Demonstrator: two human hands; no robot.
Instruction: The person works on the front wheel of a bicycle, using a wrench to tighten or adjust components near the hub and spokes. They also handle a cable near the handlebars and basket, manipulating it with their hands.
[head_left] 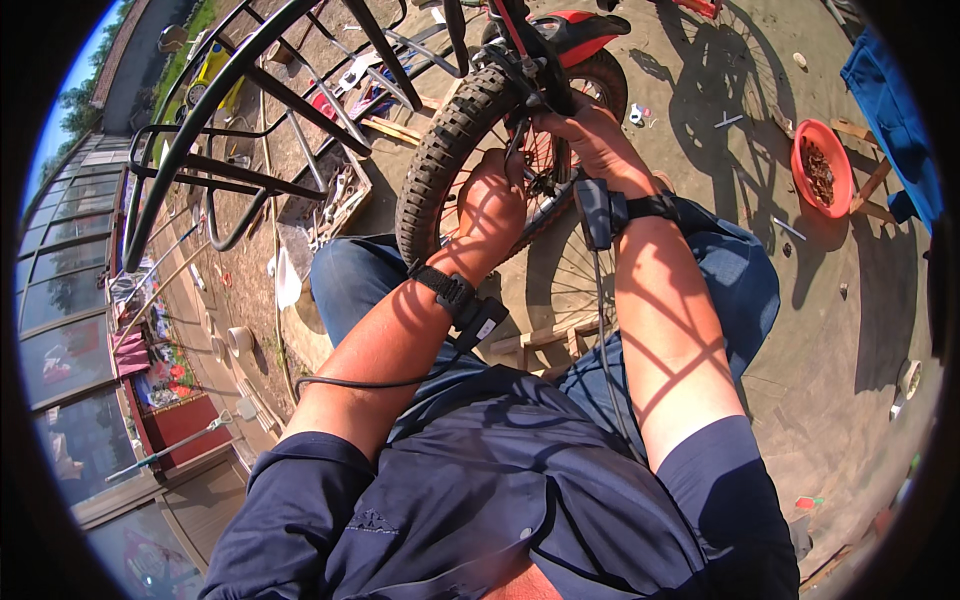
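Note:
A small bicycle wheel with a knobby black tyre [440, 150] and thin spokes stands between my knees, under a red mudguard [575, 28]. My left hand [490, 205] is pressed against the spokes near the hub, fingers curled around something I cannot make out. My right hand [590, 135] grips the black frame part [540, 60] beside the tyre's top. Both wrists carry black bands with small boxes and cables.
A black metal tube frame [230, 110] arches at the upper left above scattered tools [340, 190] on the ground. A red bowl [822, 168] with brown bits sits on a wooden stand at the right, beside blue cloth [900, 110].

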